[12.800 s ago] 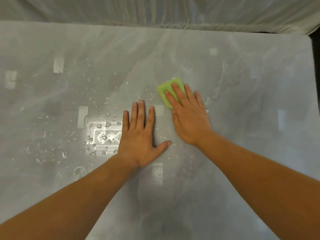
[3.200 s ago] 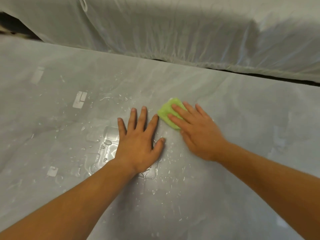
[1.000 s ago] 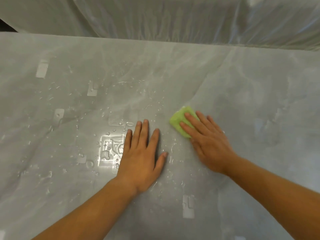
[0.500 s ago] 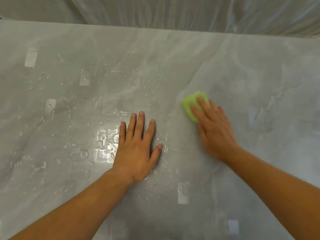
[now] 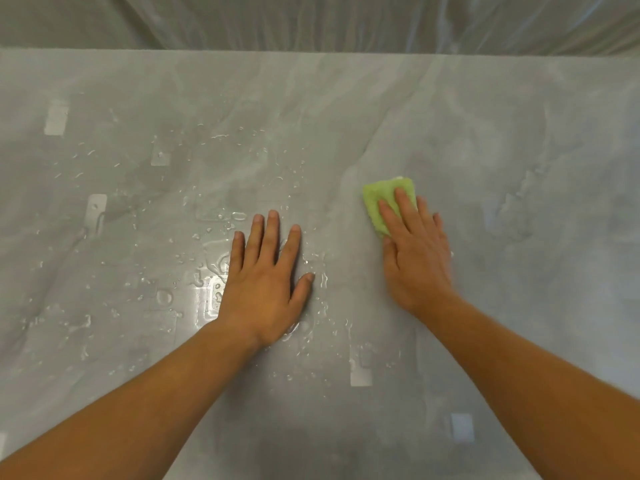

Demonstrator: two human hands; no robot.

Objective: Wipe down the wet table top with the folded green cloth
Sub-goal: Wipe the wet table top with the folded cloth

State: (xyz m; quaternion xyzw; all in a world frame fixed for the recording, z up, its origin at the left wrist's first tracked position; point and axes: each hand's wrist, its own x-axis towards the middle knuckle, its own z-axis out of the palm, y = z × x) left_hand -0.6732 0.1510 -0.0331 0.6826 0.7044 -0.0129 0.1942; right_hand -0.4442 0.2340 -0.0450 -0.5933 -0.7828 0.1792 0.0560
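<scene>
Pressing down with straight, close-set fingers, the right hand (image 5: pixel 415 258) is holding the folded green terry cloth (image 5: pixel 375 199) flat against the grey marbled table top (image 5: pixel 519 150), right of centre and about midway to the far edge. Compared with half a second ago, the cloth is sitting farther from the left hand (image 5: pixel 266 285) and the gap between the two hands is widening. The stroke is carrying the cloth off the wet zone and onto a stretch that is looking matt and dry. The beaded water droplets (image 5: pixel 162 296) are therefore staying untouched around and to the left of the left hand, so in my judgement most of the wiping is still lying ahead.

The left hand is lying palm-down on the wet patch, fingers straight and slightly spread, holding nothing. The cloth's long axis is probably running away from the person, with the far end leaning a little left in line with the fingers. Its near end is hiding under the palm, so I am only guessing at that.
</scene>
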